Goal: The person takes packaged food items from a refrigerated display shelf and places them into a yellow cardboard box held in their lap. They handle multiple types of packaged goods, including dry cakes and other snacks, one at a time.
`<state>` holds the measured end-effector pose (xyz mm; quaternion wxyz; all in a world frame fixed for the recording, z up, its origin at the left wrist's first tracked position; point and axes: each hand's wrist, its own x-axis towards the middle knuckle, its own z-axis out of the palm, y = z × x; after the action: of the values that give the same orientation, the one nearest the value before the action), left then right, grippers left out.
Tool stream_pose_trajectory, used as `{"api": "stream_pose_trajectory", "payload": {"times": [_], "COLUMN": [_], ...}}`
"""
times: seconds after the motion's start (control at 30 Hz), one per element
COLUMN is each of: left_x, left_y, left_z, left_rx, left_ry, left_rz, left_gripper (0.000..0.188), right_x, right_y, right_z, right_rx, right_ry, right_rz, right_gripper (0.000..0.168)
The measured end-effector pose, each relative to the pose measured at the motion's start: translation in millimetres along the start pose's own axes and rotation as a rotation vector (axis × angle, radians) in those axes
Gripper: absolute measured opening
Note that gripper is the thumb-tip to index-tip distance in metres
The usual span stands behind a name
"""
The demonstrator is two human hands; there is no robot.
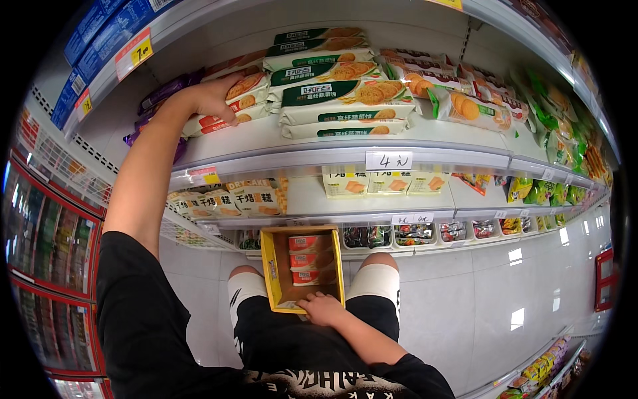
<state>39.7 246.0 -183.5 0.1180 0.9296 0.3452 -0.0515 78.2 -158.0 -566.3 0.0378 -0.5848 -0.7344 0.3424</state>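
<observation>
My left hand [215,101] reaches onto the upper shelf, its fingers and thumb around red-and-white biscuit packets [246,92] stacked at the left. Right beside them lie stacked green-and-white biscuit packets [344,97]. Purple packets [167,92] lie left of my wrist, partly hidden by the forearm. Between my knees stands an open yellow cardboard box [266,269], with red biscuit packets [306,260] lying in a row inside. My right hand [321,308] holds the box's near rim, fingers over the edge.
A shelf edge [299,155] with price tags runs across in front of me. Below it are dry cake bags [214,202], upright cartons [389,183] and trays of small snacks [413,234]. Blue boxes [104,40] stand upper left, red-framed cabinets [50,234] at the left, another snack rack [548,369] lower right.
</observation>
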Motion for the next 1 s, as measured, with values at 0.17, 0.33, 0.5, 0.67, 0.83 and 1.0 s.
{"api": "stream_pose_trajectory", "payload": {"times": [0.17,0.33,0.5,0.67,0.83,1.0], "left_x": [-3,-1,-5,-6,-13,-20], "left_y": [9,-7,-11,-15,0,24], "left_z": [-1,-5,-10,-9,-10,-18], "left_rx": [-0.046,0.034,0.052,0.103,0.195,0.289], "left_ry": [-0.034,0.041,0.083,0.121,0.124,0.065], "left_rz": [0.01,0.071,0.068,0.096,0.154,0.043], "left_gripper": [0.107,0.108,0.106,0.104,0.103,0.103], "right_x": [0,2,2,3,4,3], "right_y": [0,1,2,0,-2,-2], "right_z": [0,4,4,2,-2,-3], "right_rx": [0.013,0.018,0.021,0.023,0.03,0.031], "right_ry": [-0.007,0.0,0.006,-0.003,-0.026,-0.025], "right_rz": [0.009,0.002,0.006,0.013,0.004,0.011], "right_gripper": [0.043,0.044,0.044,0.045,0.045,0.048]}}
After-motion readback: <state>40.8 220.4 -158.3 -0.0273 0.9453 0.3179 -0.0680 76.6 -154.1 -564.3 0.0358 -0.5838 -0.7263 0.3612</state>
